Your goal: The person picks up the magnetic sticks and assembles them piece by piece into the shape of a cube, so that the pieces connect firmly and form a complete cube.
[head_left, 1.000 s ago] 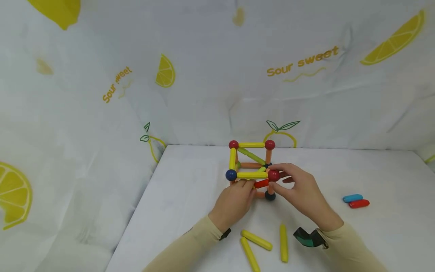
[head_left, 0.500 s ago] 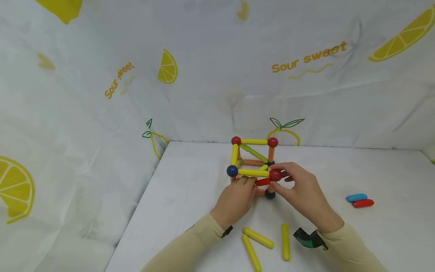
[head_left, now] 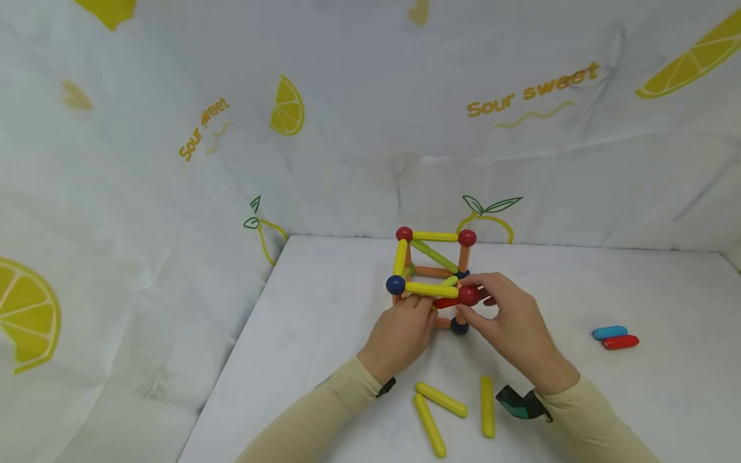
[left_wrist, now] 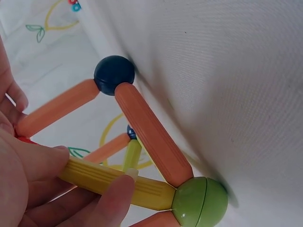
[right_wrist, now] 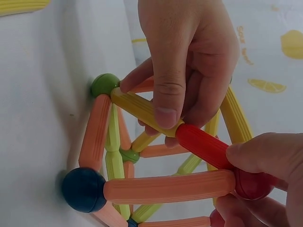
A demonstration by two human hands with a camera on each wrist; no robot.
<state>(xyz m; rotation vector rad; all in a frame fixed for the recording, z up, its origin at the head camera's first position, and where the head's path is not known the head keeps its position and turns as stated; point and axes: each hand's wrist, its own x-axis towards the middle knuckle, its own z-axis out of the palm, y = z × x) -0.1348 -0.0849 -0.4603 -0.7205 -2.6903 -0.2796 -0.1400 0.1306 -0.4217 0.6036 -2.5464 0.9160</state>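
A cube-like frame of magnetic building sticks and balls stands on the table. My left hand (head_left: 399, 337) pinches a yellow stick (right_wrist: 144, 111), which slants from a green ball (right_wrist: 105, 85) at a lower corner. A red stick (right_wrist: 203, 145) continues the yellow one up to a red ball (head_left: 467, 295) at the near right top corner. My right hand (head_left: 515, 328) holds that red ball, its thumb against the red stick's end. Below, an orange stick (right_wrist: 168, 186) links the red ball to a dark blue ball (head_left: 460, 326).
Several loose yellow sticks, one of them upright in view (head_left: 487, 406), lie on the table in front of the frame. Off to the right are a blue stick (head_left: 610, 332) and a red stick (head_left: 621, 342). A lemon-printed cloth (head_left: 347, 173) hangs behind.
The red stick's right end has risen to the red ball, and the front top yellow stick now tilts slightly down to the right. Both hands keep their hold; the head view has shifted slightly.
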